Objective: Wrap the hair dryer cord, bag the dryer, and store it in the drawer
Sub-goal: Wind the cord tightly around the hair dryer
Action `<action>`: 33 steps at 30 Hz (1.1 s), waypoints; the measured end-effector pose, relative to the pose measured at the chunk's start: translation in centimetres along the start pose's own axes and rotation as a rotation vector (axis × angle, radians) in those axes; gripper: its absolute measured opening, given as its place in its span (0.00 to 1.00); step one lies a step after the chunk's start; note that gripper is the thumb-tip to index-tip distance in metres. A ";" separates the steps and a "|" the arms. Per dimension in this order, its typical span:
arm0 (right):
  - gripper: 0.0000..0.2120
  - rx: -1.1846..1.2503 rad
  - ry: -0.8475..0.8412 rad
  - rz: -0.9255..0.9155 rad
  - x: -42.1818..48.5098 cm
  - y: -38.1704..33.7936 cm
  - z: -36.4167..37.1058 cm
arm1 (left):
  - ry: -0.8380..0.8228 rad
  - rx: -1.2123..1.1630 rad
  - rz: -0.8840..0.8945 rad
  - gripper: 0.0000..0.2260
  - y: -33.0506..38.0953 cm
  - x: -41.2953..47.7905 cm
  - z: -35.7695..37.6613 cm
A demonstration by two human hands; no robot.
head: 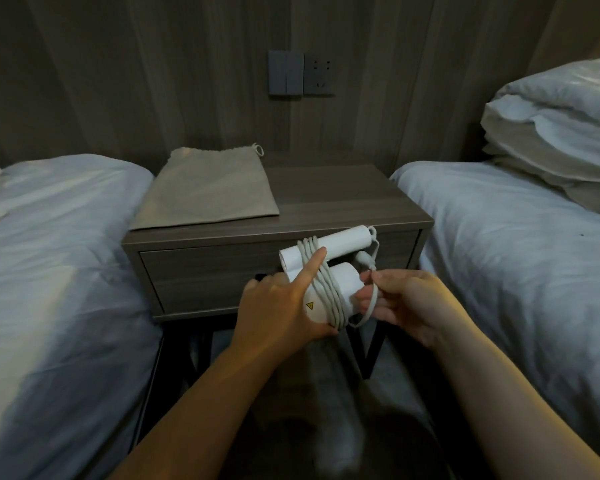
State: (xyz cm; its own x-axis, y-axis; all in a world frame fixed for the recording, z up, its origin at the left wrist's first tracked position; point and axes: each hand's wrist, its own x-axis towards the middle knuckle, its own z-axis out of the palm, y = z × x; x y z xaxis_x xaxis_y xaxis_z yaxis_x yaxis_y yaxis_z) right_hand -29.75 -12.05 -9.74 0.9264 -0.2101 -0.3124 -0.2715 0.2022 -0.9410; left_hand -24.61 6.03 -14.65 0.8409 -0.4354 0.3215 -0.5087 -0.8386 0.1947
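Observation:
A white hair dryer (343, 239) hangs in the air in front of the nightstand, its handle folded next to the body. Several turns of its pale grey cord (321, 292) lie around the dryer. My left hand (278, 306) holds the dryer's body from the left, and its forefinger presses on the wound cord. My right hand (407, 303) pinches the cord's loose end just right of the dryer. A flat beige drawstring bag (205, 188) lies on the left half of the nightstand top. The drawer (201, 275) in the nightstand front is closed.
The dark wood nightstand (343, 192) stands between two beds with white covers, the left bed (56, 254) and the right bed (513, 244). Folded pillows (555, 133) lie on the right bed. A switch and socket plate (302, 77) sits on the wall above.

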 end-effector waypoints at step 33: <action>0.42 -1.072 -0.420 -0.478 -0.1 -1.2 -2.7 | -0.409 -0.854 -0.056 0.40 -0.8 0.4 -1.5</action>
State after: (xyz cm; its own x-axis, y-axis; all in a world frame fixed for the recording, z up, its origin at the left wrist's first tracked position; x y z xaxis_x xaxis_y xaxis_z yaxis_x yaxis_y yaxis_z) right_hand -30.21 -14.83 -8.94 0.9488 0.3144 -0.0297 0.2228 -0.7331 -0.6426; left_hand -24.10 6.98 -13.30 0.7853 -0.6185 -0.0268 -0.2926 -0.4091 0.8643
